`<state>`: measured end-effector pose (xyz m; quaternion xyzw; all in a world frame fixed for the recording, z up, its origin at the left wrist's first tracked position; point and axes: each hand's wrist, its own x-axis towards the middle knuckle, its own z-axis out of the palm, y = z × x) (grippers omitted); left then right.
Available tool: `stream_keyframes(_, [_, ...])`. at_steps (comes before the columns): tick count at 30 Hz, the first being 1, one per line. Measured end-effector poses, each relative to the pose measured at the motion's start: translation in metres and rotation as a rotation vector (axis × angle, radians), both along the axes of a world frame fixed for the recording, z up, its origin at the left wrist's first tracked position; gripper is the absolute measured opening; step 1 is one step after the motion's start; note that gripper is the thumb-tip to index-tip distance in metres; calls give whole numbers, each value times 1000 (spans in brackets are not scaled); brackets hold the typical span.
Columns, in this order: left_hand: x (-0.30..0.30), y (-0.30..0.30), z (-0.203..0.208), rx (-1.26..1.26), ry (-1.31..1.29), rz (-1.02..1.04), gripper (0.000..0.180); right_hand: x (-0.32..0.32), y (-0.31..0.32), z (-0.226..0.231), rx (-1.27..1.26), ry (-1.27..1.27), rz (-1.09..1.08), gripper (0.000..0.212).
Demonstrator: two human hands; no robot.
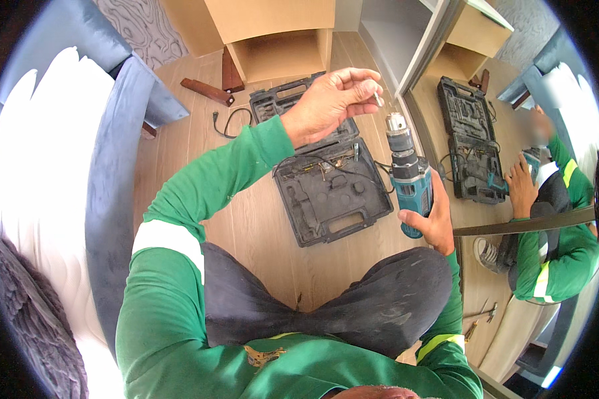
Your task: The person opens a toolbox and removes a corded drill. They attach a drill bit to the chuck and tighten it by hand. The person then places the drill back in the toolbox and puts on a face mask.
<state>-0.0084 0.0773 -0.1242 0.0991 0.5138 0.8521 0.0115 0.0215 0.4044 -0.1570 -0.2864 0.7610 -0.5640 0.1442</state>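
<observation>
My right hand is wrapped round a teal and black power drill, tilted with its silver chuck pointing away from me. No bit shows in the chuck. Above and left of the chuck, my left hand is closed in a pinch on a small pale piece, too small to name exactly. Chuck and piece are a little apart. Below my left hand lies an opened black tool case, its moulded tray holding some small metal bits and crossed by a dark cord.
A mirror panel stands close on the right, reflecting me and the case. At left is a bed with blue-grey upholstered side. A wooden cabinet stands ahead. Brown wooden pieces and a plug cord lie on the floor.
</observation>
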Motion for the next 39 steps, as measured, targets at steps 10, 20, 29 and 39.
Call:
stream_keyframes(10, [8,31,-8,42,-5,-8,33,10,6,-6,-15,-57,1,103])
stream_keyframes(20, [18,59,-10,157,-59,-119,36,12,4,-6,-59,-91,-18,96])
stream_keyframes(29, [-13,118,-20,288,-207,293,64,-4,-10,28,48,-85,-74,86])
stream_keyframes(39, [-5,68,5,719,-63,197,66,-4,-71,95,226,-62,-47,83])
